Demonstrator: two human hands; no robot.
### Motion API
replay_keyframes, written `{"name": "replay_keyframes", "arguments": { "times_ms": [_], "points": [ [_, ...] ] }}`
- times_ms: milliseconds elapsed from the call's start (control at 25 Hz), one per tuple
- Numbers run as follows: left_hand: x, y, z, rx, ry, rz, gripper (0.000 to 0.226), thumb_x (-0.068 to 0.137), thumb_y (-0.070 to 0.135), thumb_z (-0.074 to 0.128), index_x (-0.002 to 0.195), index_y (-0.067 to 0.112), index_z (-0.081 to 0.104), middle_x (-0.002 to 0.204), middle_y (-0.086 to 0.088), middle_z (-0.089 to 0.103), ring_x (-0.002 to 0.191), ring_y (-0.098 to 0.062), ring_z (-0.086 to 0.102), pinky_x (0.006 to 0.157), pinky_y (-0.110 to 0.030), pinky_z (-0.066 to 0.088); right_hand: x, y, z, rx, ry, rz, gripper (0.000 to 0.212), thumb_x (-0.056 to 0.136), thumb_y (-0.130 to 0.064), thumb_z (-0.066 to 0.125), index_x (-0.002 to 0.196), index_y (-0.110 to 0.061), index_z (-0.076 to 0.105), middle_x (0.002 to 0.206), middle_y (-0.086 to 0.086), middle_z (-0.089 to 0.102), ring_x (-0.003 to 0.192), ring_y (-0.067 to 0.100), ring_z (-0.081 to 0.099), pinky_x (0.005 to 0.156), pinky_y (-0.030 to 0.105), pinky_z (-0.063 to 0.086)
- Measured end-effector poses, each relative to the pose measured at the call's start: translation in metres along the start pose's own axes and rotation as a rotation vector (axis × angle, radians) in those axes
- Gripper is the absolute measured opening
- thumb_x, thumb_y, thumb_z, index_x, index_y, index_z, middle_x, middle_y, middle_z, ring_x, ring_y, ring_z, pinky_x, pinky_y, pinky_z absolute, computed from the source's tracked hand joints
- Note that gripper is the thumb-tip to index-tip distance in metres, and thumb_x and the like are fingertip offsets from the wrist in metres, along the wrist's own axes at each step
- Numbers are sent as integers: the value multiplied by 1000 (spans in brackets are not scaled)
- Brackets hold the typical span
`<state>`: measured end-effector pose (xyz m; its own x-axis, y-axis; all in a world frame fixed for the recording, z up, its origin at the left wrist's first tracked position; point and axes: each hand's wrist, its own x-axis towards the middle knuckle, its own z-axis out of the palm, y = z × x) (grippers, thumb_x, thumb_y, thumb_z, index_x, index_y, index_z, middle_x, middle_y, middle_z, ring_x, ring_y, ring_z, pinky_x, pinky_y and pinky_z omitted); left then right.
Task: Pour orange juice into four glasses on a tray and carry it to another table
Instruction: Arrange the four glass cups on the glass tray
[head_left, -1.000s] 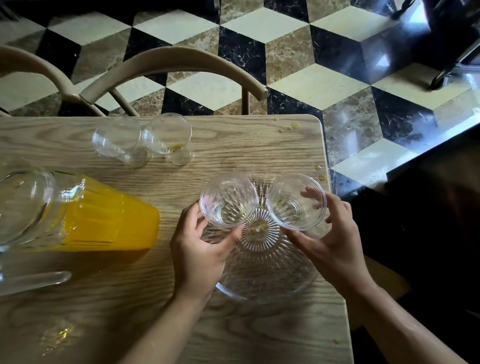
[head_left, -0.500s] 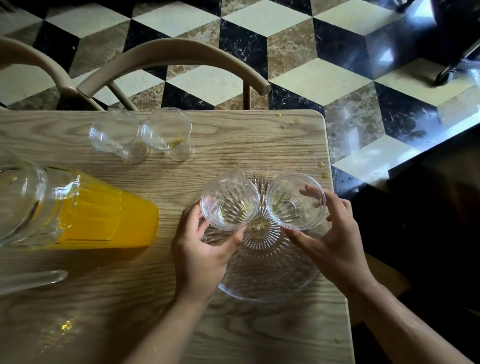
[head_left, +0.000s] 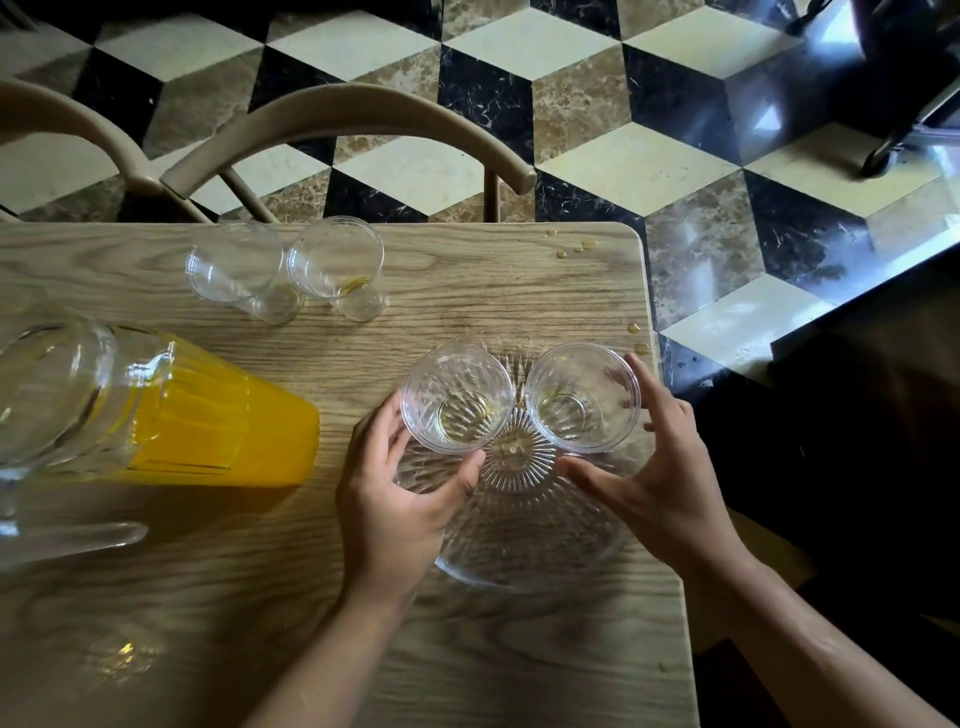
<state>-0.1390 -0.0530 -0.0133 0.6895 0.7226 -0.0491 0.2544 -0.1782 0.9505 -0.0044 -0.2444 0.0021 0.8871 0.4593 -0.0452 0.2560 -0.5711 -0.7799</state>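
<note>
While a glass pitcher (head_left: 156, 410) of orange juice stands at the left of the wooden table (head_left: 260, 597), two empty glasses (head_left: 283, 267) sit side by side near the far edge. On the ribbed glass tray (head_left: 524, 551) further right, the left hand (head_left: 400, 499) curls its fingers around the left tray glass (head_left: 457, 402), gripping it. Beside it, the right hand (head_left: 660, 478) has its fingers spread loosely around the right tray glass (head_left: 582, 402), thumb just off the rim, barely touching. Juice drops (head_left: 574, 247) dot the table's right edge.
</note>
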Motion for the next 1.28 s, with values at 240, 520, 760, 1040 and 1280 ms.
{"name": "replay_keyframes", "arguments": {
  "times_ms": [240, 520, 760, 1040, 1280],
  "points": [
    [-3, 44, -24, -14, -63, -10, 121, 58, 73, 87, 157, 26, 36, 159, 7, 46, 148, -5, 45, 122, -32, 40, 5, -34, -33, 86, -97, -41, 131, 57, -65, 81, 162, -15, 19, 165, -3, 29, 151, 8, 28, 124, 34, 26],
    [2, 140, -54, 32, 66, 176, 95, 70, 63, 85, 148, 27, 43, 152, -3, 55, 143, -9, 52, 121, -36, 44, 38, -118, -68, 46, -237, -255, 130, 62, -81, 64, 162, -16, 13, 166, 5, 26, 151, 17, 27, 122, 39, 29],
    [27, 208, -103, 63, 175, 342, 78, 77, 42, 85, 142, 25, 47, 144, -5, 60, 139, -11, 57, 118, -34, 45, 77, -194, -61, 96, -268, -428, 123, 68, -73, 71, 161, -14, 17, 165, 7, 27, 152, 17, 26, 124, 42, 28],
    [92, 201, -186, 242, 192, 247, 69, 81, 29, 79, 143, 11, 54, 131, 0, 62, 127, -12, 61, 113, -26, 47, 110, -209, -21, -3, -277, -342, 112, 72, -38, 89, 159, -15, 23, 161, 12, 31, 146, 26, 36, 120, 48, 35],
    [162, 107, -235, 238, 74, -33, 82, 68, 44, 91, 137, 14, 59, 133, -9, 67, 124, -25, 65, 111, -43, 53, 150, -160, 29, -95, -353, -77, 102, 66, -28, 94, 151, -15, 40, 147, 8, 51, 123, 25, 59, 100, 48, 55]
  ]
}}
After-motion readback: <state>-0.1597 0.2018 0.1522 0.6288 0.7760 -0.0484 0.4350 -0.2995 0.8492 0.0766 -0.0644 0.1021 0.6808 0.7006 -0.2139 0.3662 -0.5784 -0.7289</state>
